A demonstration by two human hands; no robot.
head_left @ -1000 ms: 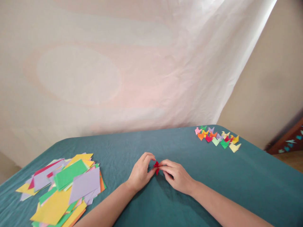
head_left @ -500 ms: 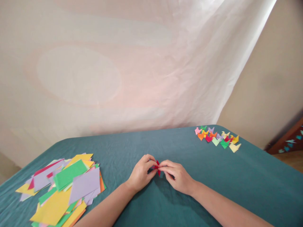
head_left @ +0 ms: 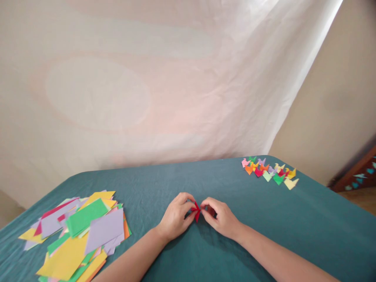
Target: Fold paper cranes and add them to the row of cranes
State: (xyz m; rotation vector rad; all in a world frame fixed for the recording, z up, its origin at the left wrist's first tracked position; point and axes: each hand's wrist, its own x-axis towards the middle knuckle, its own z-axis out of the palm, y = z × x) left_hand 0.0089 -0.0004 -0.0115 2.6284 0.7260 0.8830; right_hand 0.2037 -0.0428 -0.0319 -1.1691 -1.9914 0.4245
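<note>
A small red piece of folded origami paper (head_left: 197, 212) is held up between my two hands over the middle of the table. My left hand (head_left: 178, 216) is closed, pinching its left side between thumb and fingers. At the right, thumb and fingertips of my right hand (head_left: 219, 216) come together in a pinch at the paper's right-hand point. The pinched ends are partly covered by my fingers.
Loose coloured paper sheets (head_left: 101, 231) lie in an overlapping pile at the left. Several folded paper birds (head_left: 268, 175) stand in rows at the far right of the green-clothed table (head_left: 182, 176). A pale sheet (head_left: 176, 98) hangs behind.
My right hand has drawn slightly right, and its fingers have curled in more. More of the red paper shows between the hands. My left hand has barely moved.
</note>
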